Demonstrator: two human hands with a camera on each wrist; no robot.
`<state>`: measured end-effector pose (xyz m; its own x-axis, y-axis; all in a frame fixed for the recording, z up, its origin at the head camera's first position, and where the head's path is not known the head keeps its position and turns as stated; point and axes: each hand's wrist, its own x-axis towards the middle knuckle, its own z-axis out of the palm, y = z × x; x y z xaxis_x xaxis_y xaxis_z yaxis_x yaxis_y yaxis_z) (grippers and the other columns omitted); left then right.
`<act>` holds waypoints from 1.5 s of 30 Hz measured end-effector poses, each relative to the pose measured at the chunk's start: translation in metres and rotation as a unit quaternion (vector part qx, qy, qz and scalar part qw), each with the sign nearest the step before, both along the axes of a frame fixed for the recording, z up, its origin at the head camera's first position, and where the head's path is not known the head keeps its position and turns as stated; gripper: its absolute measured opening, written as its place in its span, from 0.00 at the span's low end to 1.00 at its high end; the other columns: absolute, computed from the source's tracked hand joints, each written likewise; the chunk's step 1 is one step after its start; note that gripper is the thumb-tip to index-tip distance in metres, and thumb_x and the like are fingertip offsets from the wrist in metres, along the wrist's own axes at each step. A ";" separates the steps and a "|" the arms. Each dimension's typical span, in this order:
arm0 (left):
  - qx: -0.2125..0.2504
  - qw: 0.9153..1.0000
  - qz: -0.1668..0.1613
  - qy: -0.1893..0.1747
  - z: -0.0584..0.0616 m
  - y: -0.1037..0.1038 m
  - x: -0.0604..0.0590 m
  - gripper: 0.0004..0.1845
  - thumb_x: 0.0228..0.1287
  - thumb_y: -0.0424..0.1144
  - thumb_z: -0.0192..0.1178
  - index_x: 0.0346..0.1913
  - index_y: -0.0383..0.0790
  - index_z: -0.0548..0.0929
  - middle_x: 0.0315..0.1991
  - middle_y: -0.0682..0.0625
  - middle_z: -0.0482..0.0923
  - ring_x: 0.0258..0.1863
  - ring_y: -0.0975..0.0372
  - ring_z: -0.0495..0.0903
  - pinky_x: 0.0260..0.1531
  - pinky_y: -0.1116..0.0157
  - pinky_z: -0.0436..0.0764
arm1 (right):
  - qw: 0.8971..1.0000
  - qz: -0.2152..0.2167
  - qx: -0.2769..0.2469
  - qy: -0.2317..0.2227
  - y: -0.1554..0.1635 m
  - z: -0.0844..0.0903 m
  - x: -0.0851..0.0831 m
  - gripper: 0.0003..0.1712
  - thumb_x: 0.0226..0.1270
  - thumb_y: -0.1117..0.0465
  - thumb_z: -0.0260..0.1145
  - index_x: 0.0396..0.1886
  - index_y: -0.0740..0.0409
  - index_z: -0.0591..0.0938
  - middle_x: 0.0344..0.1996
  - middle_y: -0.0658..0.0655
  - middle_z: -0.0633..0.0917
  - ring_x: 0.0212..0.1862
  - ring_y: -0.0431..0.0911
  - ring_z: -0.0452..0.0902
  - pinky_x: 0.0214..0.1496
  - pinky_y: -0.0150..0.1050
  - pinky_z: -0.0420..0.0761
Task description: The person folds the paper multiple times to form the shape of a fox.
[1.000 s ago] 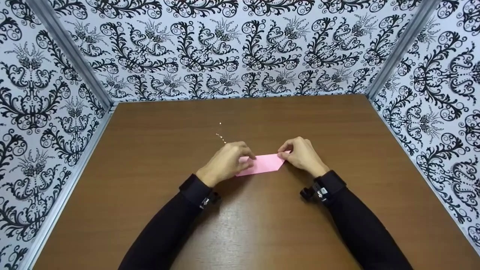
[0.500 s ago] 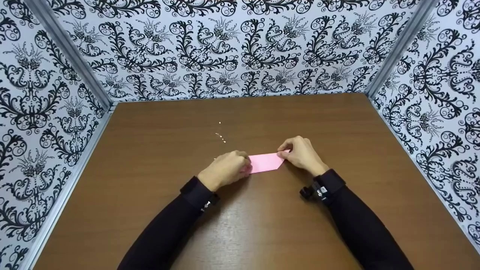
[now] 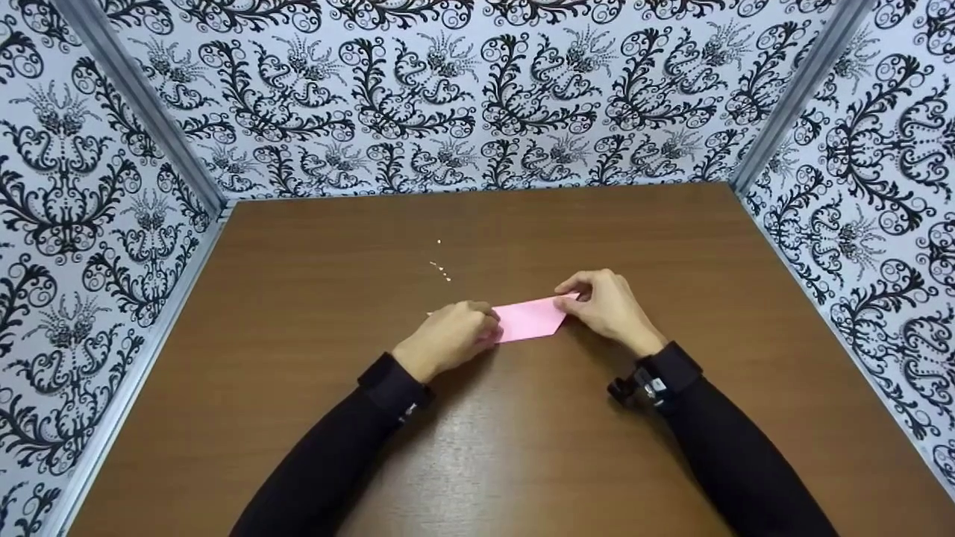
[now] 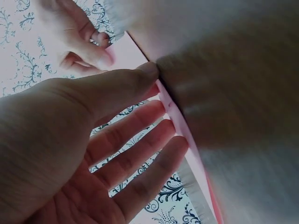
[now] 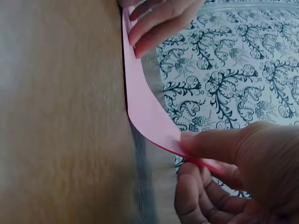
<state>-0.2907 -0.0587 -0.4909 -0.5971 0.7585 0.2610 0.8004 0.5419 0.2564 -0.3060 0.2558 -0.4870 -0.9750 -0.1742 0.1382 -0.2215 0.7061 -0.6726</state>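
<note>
A folded pink paper (image 3: 530,321) lies in the middle of the table, long and narrow with a slanted right end. Over its left end is my left hand (image 3: 448,339); in the left wrist view the thumb and fingers hold the paper (image 4: 128,53) along its edge, the three outer fingers spread against it. My right hand (image 3: 608,309) pinches the far right corner between thumb and fingers. Seen from the right wrist, that end of the paper (image 5: 154,116) curves up off the table. The part beneath my left hand is hidden in the head view.
Several tiny white bits (image 3: 448,279) lie on the brown wooden table (image 3: 336,246), beyond my left hand. Patterned black-and-white walls (image 3: 477,97) with grey metal corner posts (image 3: 149,112) enclose the table at the back and both sides.
My left hand has come nearer the table's front and closed over the paper's left end. The right hand keeps its pinch and has moved slightly right, lifting the paper's right end a little.
</note>
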 end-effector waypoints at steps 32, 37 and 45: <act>-0.003 1.000 0.011 -0.027 -0.005 -0.002 -0.004 0.08 0.87 0.37 0.71 0.53 0.40 0.99 0.63 0.41 0.97 0.62 0.47 0.98 0.63 0.49 0.96 | 0.986 0.155 0.026 0.058 -0.027 -0.002 0.037 0.07 0.77 0.62 0.85 0.50 0.50 0.98 0.44 0.48 0.97 0.46 0.40 0.91 0.51 0.35 0.89; -0.003 0.999 0.015 -0.032 -0.007 -0.003 -0.006 0.09 0.87 0.37 0.71 0.54 0.41 0.99 0.63 0.42 0.97 0.62 0.47 0.97 0.63 0.49 0.96 | 0.985 0.163 0.039 0.045 -0.029 0.001 0.039 0.10 0.76 0.65 0.85 0.53 0.53 0.97 0.45 0.50 0.97 0.47 0.42 0.92 0.53 0.37 0.90; -0.003 0.999 0.016 -0.030 -0.009 -0.004 -0.006 0.08 0.87 0.37 0.71 0.55 0.41 0.99 0.64 0.42 0.97 0.63 0.47 0.97 0.64 0.48 0.96 | 0.986 0.153 0.044 0.046 -0.028 0.002 0.041 0.11 0.78 0.64 0.84 0.55 0.56 0.98 0.44 0.52 0.97 0.45 0.41 0.91 0.50 0.34 0.89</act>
